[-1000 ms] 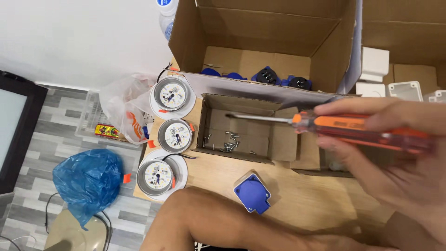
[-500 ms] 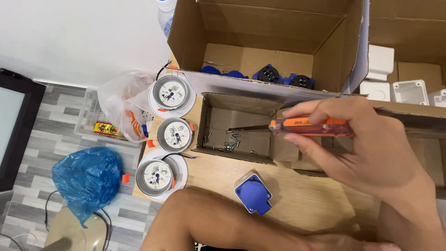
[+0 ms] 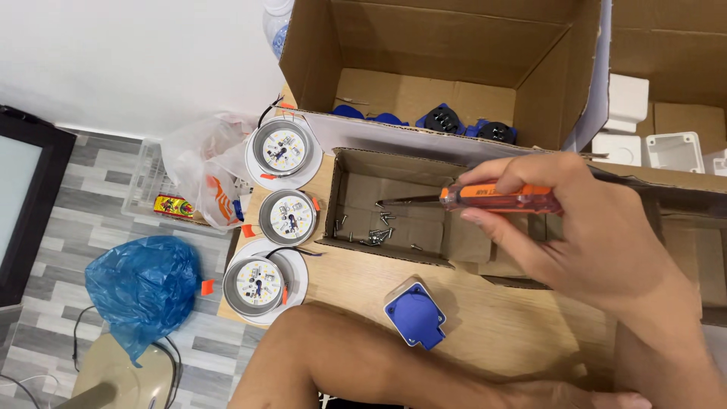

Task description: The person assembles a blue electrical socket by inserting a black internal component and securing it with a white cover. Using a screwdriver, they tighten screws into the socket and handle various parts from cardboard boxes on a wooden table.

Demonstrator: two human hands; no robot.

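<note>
My right hand [image 3: 583, 242] grips an orange-handled screwdriver [image 3: 492, 198]. Its metal shaft points left over a small open cardboard box [image 3: 341, 193] with several loose screws [image 3: 375, 236] on its bottom; the tip hangs just above them. A blue square socket part [image 3: 415, 312] lies on the wooden table in front of that box. A bare limb [image 3: 363, 363] stretches across the bottom of the view below the blue part. My left hand is not visible.
Three round LED downlights [image 3: 288, 216] line the table's left edge. A big open cardboard box [image 3: 424, 95] behind holds blue and black socket parts. White plastic boxes [image 3: 674, 150] sit at the right. A clear plastic bag [image 3: 204, 170] and blue bag [image 3: 140, 288] lie at the left.
My right hand has moved left and closer with the screwdriver, bringing its tip down toward the screws in the small box.
</note>
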